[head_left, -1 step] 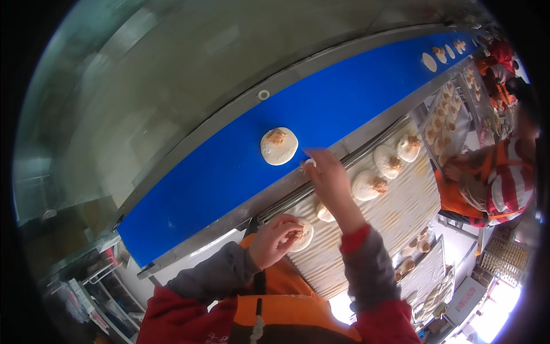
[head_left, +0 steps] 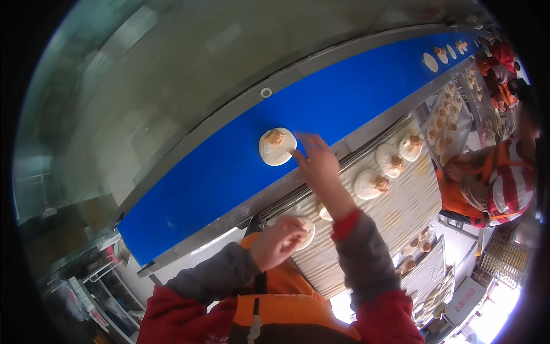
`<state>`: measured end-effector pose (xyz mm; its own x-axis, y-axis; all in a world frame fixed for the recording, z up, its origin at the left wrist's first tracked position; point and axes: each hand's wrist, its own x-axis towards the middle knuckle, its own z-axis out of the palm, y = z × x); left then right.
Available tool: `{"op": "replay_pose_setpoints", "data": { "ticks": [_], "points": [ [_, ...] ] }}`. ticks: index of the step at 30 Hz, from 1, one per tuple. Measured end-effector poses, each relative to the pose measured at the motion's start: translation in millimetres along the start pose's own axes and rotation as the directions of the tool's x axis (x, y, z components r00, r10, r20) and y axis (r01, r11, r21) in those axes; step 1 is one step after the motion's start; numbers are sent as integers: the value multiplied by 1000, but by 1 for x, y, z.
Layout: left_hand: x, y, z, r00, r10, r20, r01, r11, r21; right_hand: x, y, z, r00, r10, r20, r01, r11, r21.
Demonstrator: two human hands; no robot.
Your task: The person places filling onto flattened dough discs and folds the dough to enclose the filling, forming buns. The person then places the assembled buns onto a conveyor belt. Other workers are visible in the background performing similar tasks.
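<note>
Dough round (head_left: 278, 151) with a mound of orange-brown filling (head_left: 274, 136) toward its eleven o'clock edge lies flat on the blue belt (head_left: 212, 186); nearly circular, it shows no clear long axis. Leftmost of your hands, your left hand (head_left: 279, 243) has the belt's round at twelve o'clock, well apart; its fingers curl over a second round (head_left: 309, 235) on the tray (head_left: 349, 252), though whether they grip, you cannot tell. Your right hand (head_left: 318, 165) is nearer, fingers loosely spread and slightly blurred, with the belt's round at ten o'clock, just beside its fingertips; contact is unclear. Farther right, toward three o'clock, more filled rounds (head_left: 366, 184) line the tray.
</note>
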<state>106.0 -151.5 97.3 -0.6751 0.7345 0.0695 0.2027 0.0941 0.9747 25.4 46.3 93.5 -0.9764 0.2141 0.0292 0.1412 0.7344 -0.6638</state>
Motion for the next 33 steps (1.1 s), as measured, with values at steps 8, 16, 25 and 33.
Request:
{"op": "replay_pose_setpoints", "data": {
  "ticks": [8,16,25,33],
  "points": [
    [-67,-6,52,968,42,246,25,964,-263,52,-60,93,796,144,588,65,945,-320],
    [-83,-13,30,867,-159,472,130,987,95,-22,-86,115,873,-120,473,-80,921,381],
    [-122,-34,6,872,-489,-29,460,837,-296,-208,-3,-40,547,211,810,-791,446,418],
    [-86,-4,25,970,-200,140,197,980,37,-259,4,-8,955,188,229,-278,837,471]
  ]
}}
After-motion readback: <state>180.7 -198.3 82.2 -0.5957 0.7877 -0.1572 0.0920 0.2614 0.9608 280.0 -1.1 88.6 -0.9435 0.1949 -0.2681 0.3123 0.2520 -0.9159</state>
